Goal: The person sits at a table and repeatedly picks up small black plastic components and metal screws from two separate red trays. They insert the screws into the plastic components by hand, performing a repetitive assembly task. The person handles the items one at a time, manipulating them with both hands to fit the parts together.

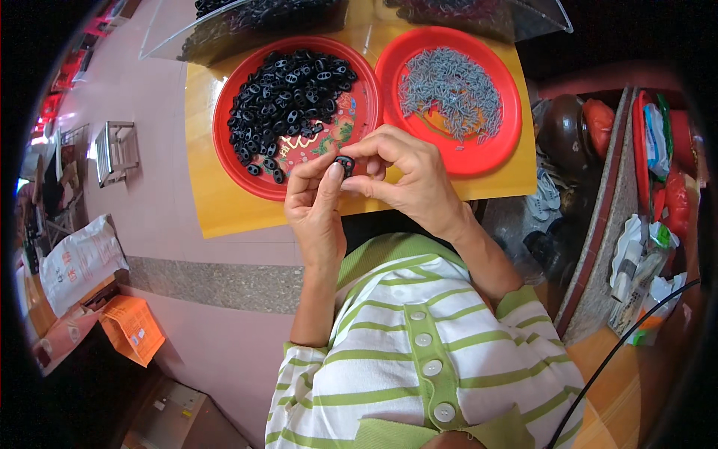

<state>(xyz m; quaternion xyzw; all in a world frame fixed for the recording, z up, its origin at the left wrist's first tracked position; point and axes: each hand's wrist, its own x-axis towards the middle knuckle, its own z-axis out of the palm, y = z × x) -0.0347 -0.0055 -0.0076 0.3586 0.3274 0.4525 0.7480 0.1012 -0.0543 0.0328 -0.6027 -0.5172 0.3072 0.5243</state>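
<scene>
A yellow surface (211, 196) shows a bare strip left of two red trays. The left tray (372, 97) holds black pieces (280, 97), too many to count. The left hand (318, 213) and right hand (410, 166) pinch one small, dark, rounded part (345, 165) above the surface. The right tray (511, 97), near the right edge, holds countless grey pins (452, 90).

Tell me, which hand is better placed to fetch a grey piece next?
Probably the right hand: it is nearer the red plate of grey pieces, while the left hand is farther left, pinching a small black piece. The right fingertips are at that piece too.
</scene>
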